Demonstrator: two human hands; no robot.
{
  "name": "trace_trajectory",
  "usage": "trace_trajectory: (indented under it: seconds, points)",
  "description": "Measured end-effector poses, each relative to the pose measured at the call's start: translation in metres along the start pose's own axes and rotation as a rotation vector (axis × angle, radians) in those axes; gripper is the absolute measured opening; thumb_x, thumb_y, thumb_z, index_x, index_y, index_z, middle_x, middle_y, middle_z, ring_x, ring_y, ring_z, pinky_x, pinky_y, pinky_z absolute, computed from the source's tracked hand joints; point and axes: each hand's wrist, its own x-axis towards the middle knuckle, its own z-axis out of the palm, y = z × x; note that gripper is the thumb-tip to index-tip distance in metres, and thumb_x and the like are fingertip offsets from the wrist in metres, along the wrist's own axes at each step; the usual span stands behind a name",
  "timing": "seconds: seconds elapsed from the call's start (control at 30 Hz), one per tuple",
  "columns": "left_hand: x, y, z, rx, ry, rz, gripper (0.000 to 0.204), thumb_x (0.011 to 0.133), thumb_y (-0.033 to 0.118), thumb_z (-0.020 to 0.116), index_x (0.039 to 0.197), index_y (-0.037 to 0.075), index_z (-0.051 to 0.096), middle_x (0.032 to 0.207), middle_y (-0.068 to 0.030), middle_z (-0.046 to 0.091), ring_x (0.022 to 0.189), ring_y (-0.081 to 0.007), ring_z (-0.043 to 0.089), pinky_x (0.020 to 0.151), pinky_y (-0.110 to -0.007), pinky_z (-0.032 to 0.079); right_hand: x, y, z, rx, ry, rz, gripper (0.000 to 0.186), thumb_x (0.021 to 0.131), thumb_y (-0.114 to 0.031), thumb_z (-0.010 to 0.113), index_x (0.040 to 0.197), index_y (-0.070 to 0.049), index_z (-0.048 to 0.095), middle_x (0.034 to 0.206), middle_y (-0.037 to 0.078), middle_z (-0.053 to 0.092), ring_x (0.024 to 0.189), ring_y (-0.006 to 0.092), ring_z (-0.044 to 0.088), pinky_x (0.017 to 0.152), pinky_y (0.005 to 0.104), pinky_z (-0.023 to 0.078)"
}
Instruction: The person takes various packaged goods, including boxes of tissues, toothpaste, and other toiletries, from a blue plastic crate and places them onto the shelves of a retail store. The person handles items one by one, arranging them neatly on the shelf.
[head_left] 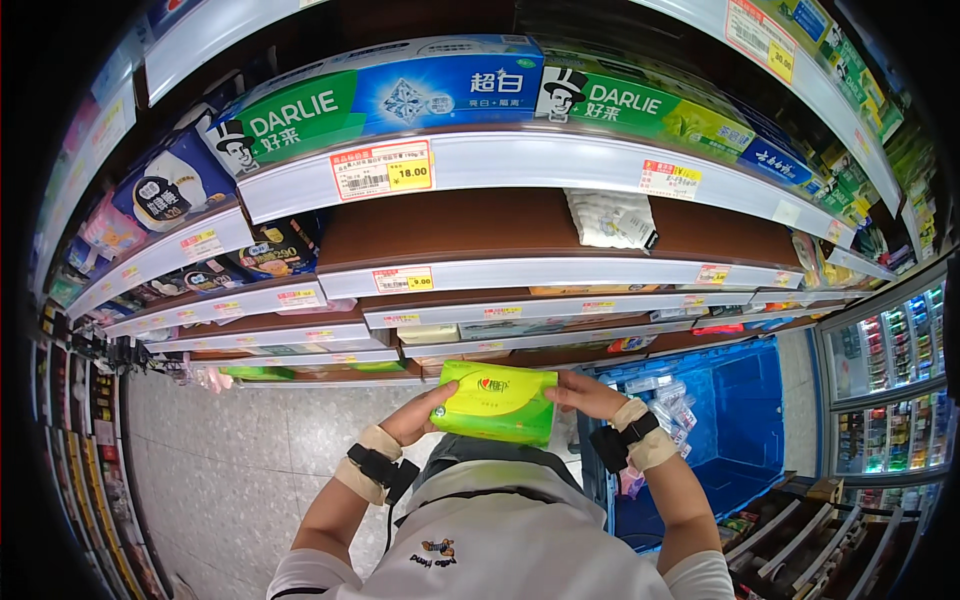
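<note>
In the head view a bright green soft pack of tissues (495, 405) is held level in front of my body. My left hand (425, 413) grips its left end with the thumb on top, and my right hand (578, 393) grips its right end the same way. The fingers beneath the pack are hidden. Both wrists wear beige wraps with black devices. Just beyond the pack are the lower shelves (500, 350), and above them a middle shelf holds a white packaged item (608, 218) on bare brown board.
Toothpaste boxes (375, 98) line the upper shelf, with dark packs (167, 195) to the left. A blue crate (730, 440) with plastic-wrapped items stands on the floor at my right, near glass-door coolers (885, 380). Pale tiled floor (230, 470) shows at my left.
</note>
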Motion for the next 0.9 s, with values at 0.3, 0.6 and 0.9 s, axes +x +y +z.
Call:
trace_trajectory:
  seconds: [0.3, 0.6, 0.9]
  points:
    - [-0.009, 0.001, 0.005, 0.015, 0.051, -0.006, 0.059, 0.089, 0.047, 0.039, 0.131, 0.006, 0.031, 0.123, -0.0074, 0.046, 0.108, -0.0137, 0.049, 0.089, -0.029, 0.041, -0.001, -0.007, 0.000, 0.020, 0.000, 0.072, 0.064, 0.084, -0.052, 0.043, 0.132, -0.011, 0.030, 0.118, 0.007, 0.046, 0.102, 0.0167, 0.047, 0.083, 0.0319, 0.043]
    - [-0.014, 0.003, 0.005, 0.029, 0.082, 0.015, 0.058, 0.089, 0.045, 0.037, 0.132, 0.007, 0.029, 0.124, -0.0073, 0.045, 0.108, -0.0140, 0.049, 0.089, -0.030, 0.041, 0.003, -0.008, 0.002, 0.034, 0.012, 0.023, 0.070, 0.080, -0.058, 0.044, 0.126, -0.005, 0.036, 0.111, 0.009, 0.050, 0.098, 0.0166, 0.051, 0.081, 0.0302, 0.043]
    - [-0.015, 0.001, 0.001, 0.031, 0.072, 0.001, 0.058, 0.089, 0.046, 0.038, 0.132, 0.007, 0.029, 0.123, -0.0072, 0.046, 0.107, -0.0138, 0.049, 0.088, -0.030, 0.041, 0.006, -0.009, 0.004, 0.049, 0.011, 0.034, 0.070, 0.081, -0.059, 0.044, 0.125, -0.006, 0.036, 0.111, 0.009, 0.051, 0.097, 0.0169, 0.052, 0.081, 0.0301, 0.043]
